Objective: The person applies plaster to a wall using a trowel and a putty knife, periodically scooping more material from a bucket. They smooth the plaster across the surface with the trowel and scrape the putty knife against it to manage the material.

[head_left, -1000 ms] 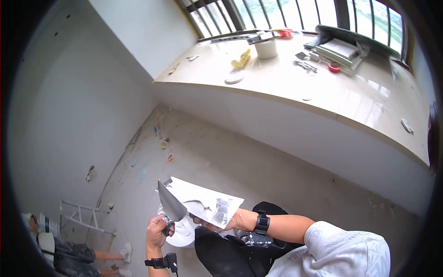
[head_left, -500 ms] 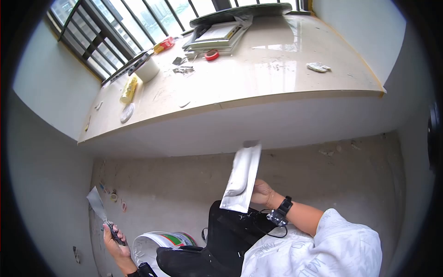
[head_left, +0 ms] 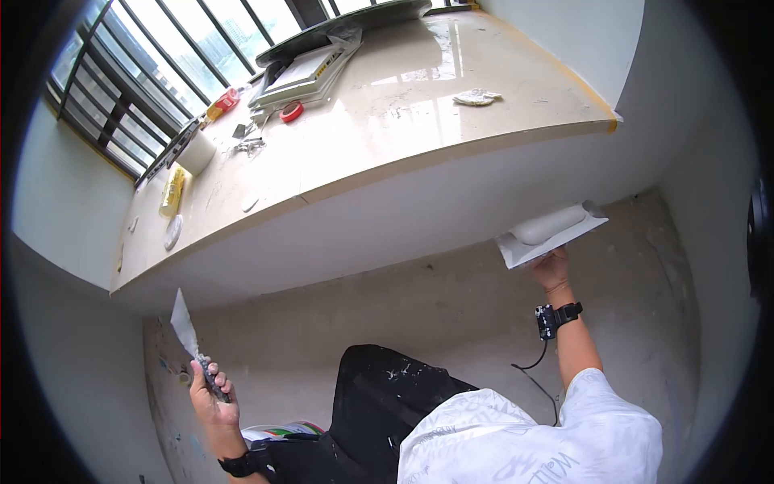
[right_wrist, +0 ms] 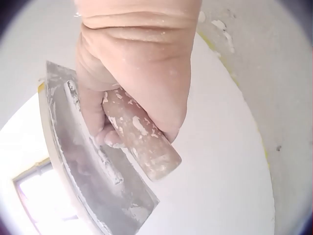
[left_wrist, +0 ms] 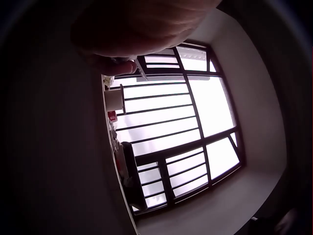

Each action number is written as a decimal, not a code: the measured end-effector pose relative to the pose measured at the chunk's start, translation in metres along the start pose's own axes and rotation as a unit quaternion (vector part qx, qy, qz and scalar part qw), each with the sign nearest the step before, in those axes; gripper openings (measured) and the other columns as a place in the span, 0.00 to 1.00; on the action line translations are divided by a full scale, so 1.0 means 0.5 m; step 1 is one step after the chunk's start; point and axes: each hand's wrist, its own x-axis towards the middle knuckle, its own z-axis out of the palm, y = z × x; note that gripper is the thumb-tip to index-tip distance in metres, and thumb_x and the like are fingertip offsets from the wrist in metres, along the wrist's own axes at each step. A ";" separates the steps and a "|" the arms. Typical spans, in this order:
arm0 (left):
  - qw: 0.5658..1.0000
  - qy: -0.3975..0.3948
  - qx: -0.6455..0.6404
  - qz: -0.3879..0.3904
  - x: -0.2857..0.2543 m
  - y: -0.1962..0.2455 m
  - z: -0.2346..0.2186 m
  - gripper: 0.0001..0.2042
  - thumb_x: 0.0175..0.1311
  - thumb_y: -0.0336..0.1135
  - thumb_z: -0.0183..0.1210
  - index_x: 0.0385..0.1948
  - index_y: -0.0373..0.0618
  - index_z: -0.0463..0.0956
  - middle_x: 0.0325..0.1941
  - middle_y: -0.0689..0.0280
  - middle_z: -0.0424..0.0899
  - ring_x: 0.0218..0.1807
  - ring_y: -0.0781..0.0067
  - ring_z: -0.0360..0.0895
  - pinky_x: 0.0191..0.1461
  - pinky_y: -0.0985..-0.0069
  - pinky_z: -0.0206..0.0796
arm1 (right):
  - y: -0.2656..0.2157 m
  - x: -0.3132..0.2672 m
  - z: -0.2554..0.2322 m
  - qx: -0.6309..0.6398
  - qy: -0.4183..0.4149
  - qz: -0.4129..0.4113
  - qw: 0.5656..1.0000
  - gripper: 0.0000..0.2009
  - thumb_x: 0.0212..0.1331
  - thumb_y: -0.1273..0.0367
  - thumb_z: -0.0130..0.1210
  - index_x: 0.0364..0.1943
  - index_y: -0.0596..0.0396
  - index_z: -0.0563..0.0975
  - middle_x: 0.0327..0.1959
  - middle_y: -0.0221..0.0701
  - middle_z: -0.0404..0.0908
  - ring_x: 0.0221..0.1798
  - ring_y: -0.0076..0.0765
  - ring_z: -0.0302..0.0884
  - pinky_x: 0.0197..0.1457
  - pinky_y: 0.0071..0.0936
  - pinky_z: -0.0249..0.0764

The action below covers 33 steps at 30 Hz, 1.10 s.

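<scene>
In the head view my left hand (head_left: 214,399) grips the dark handle of a putty knife (head_left: 184,323), its blade pointing up. Off to the right, my right hand (head_left: 553,270) holds a flat trowel (head_left: 516,254) from below, with a thick roll of white plaster (head_left: 550,224) lying along its upper face, close to the low wall under the ledge. The right wrist view shows my fingers curled round the trowel's speckled handle (right_wrist: 144,139) and the bare underside of the metal plate (right_wrist: 80,152). In the left wrist view my left hand (left_wrist: 142,27) hides most of its tool.
A stone ledge (head_left: 363,133) under a barred window carries a white tub (head_left: 196,152), a yellow roll (head_left: 172,192), red tape (head_left: 291,111), stacked panels (head_left: 302,71) and a crumpled scrap (head_left: 477,97). Part of a bucket (head_left: 282,430) shows beside my leg.
My right hand has carried the trowel to the right and forward, turning it crosswise. The left hand still holds the knife, now more upright. The head view has shifted right, and my leg covers more of the bucket.
</scene>
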 end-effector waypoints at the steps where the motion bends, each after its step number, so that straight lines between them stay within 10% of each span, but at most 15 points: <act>1: 1.000 -0.001 0.013 -0.003 -0.003 -0.014 0.003 0.13 0.72 0.45 0.50 0.41 0.44 0.70 0.27 0.70 0.73 0.22 0.81 0.68 0.21 0.84 0.61 | 0.011 -0.009 0.045 -0.053 0.009 -0.046 0.997 0.22 0.51 0.73 0.60 0.53 0.51 0.72 0.50 0.29 0.78 0.54 0.36 0.77 0.60 0.40 0.76; 12: 0.996 0.068 0.025 -0.045 -0.020 -0.034 -0.011 0.13 0.71 0.45 0.52 0.39 0.44 0.71 0.27 0.70 0.74 0.22 0.80 0.69 0.22 0.84 0.63 | -0.045 0.067 0.125 -0.238 0.097 -0.187 0.948 0.09 0.52 0.75 0.58 0.38 0.50 0.75 0.31 0.26 0.75 0.36 0.29 0.73 0.50 0.32 0.72; 19: 0.915 0.005 0.399 -0.067 -0.029 -0.110 0.044 0.13 0.67 0.43 0.57 0.32 0.40 0.74 0.22 0.67 0.77 0.19 0.80 0.72 0.19 0.83 0.61 | -0.052 0.144 0.146 -0.258 0.133 -0.184 0.939 0.08 0.53 0.78 0.56 0.36 0.52 0.72 0.29 0.30 0.74 0.36 0.33 0.73 0.45 0.34 0.73; 24: 0.715 -0.129 0.688 0.009 0.059 -0.161 0.073 0.09 0.64 0.33 0.55 0.29 0.36 0.75 0.21 0.62 0.78 0.20 0.72 0.74 0.27 0.74 0.65 | -0.056 0.179 0.137 -0.270 0.107 -0.196 0.937 0.12 0.52 0.79 0.56 0.39 0.53 0.69 0.29 0.32 0.72 0.35 0.34 0.72 0.44 0.35 0.73; 28: 0.677 -0.179 0.709 0.087 0.156 -0.257 0.082 0.07 0.64 0.33 0.54 0.33 0.38 0.75 0.21 0.54 0.79 0.24 0.55 0.78 0.32 0.63 0.69 | -0.049 0.172 0.145 -0.276 0.121 -0.199 0.932 0.13 0.52 0.80 0.56 0.39 0.53 0.68 0.29 0.32 0.71 0.34 0.34 0.72 0.43 0.35 0.73; 30: 0.554 -0.166 0.790 0.203 0.196 -0.301 0.091 0.07 0.65 0.34 0.54 0.39 0.41 0.73 0.28 0.49 0.80 0.33 0.42 0.78 0.37 0.54 0.70 | -0.042 0.174 0.153 -0.279 0.137 -0.208 0.927 0.13 0.52 0.79 0.56 0.39 0.53 0.68 0.29 0.32 0.71 0.34 0.34 0.72 0.43 0.36 0.73; 33: 0.513 -0.216 0.801 0.222 0.262 -0.351 0.080 0.11 0.65 0.35 0.53 0.46 0.43 0.71 0.36 0.49 0.81 0.38 0.40 0.77 0.40 0.51 0.69 | -0.041 0.169 0.151 -0.279 0.155 -0.217 0.922 0.13 0.51 0.78 0.56 0.39 0.52 0.68 0.29 0.31 0.72 0.33 0.34 0.72 0.43 0.37 0.73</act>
